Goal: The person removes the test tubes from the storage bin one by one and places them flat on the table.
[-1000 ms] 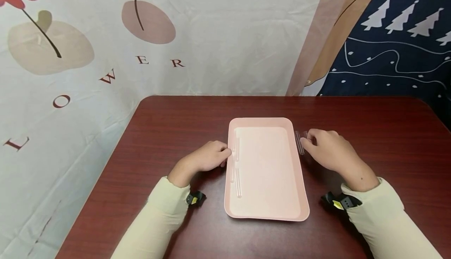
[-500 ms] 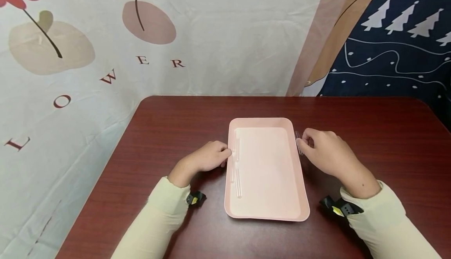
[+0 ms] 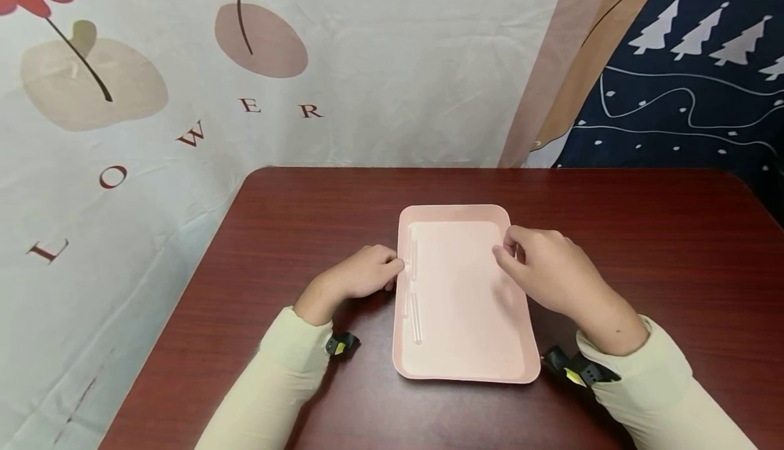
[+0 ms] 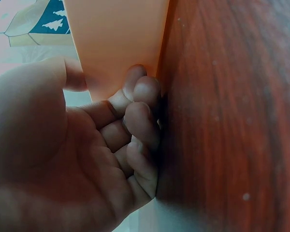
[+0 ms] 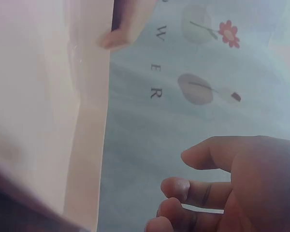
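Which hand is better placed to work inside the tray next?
Probably the right hand: it hangs partly over the tray, while the left hand is at the outer left side, holding the rim.

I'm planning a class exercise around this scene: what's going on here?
A person's left hand pinches the left rim of a pink tray on a dark red table. Clear tubes lie inside, along its left side. The right hand is over the tray's right edge; whether it holds anything cannot be told.
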A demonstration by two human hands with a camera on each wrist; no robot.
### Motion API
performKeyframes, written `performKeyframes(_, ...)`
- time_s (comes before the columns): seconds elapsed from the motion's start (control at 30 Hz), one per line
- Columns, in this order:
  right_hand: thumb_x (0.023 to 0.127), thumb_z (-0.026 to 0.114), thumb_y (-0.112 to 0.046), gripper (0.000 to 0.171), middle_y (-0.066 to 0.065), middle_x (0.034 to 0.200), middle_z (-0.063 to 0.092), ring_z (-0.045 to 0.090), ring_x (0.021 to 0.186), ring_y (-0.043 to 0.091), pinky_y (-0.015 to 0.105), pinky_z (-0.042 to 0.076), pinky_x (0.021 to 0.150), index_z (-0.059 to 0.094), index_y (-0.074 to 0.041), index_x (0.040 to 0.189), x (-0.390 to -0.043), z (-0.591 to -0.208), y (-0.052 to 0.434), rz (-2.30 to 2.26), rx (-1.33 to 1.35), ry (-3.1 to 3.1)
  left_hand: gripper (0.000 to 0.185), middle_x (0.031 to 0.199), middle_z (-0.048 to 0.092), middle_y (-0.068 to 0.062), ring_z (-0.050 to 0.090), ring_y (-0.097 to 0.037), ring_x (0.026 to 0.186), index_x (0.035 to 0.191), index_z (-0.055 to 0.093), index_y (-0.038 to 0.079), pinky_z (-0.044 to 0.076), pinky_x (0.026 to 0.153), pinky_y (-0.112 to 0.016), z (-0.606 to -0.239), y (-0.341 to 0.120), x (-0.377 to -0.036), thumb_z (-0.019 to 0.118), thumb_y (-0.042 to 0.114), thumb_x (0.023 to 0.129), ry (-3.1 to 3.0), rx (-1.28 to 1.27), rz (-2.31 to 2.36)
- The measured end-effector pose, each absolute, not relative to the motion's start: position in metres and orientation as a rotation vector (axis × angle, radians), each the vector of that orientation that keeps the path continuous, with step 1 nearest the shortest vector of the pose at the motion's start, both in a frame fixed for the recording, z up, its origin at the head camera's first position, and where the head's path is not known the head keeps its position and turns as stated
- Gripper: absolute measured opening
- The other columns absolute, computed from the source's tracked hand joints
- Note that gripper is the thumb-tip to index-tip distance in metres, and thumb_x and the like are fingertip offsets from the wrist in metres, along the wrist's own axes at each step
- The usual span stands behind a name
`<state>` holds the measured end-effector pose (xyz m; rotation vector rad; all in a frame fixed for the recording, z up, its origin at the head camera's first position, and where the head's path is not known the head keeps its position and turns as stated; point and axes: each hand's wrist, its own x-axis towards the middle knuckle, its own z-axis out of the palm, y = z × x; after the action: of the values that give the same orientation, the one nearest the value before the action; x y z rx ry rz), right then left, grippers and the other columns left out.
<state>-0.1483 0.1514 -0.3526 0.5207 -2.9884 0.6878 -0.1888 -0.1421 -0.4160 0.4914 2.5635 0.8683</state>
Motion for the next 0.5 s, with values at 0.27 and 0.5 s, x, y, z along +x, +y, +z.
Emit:
performKeyframes(0.27, 0.095, 0.057, -0.026, 0.018, -0.005, 0.061, 0.052, 0.045, 0.054, 0.012, 0.028, 0.036, 0.050, 0.060, -0.017, 0.079, -0.145, -0.346, 0.129, 0.656, 0.570, -2.984, 0.035, 0.057, 0.056, 0.003, 0.048, -0.011, 0.052, 0.064, 0.061, 0.012, 0.042, 0.056, -0.026, -0.416, -0.142, -0.189, 0.041, 0.022, 0.092, 2.570, 0.497, 0.859)
performKeyframes(0.5, 0.093, 0.059, -0.025, 0.016, -0.007, 0.062, 0.054, 0.045, 0.053, 0.011, 0.028, 0.036, 0.051, 0.061, -0.017, 0.079, -0.145, -0.347, 0.106, 0.651, 0.640, -2.960, 0.035, 0.057, 0.057, 0.003, 0.049, -0.011, 0.053, 0.064, 0.061, 0.012, 0.043, 0.057, -0.026, -0.415, -0.142, -0.189, 0.042, 0.022, 0.092, 2.578, 0.501, 0.846)
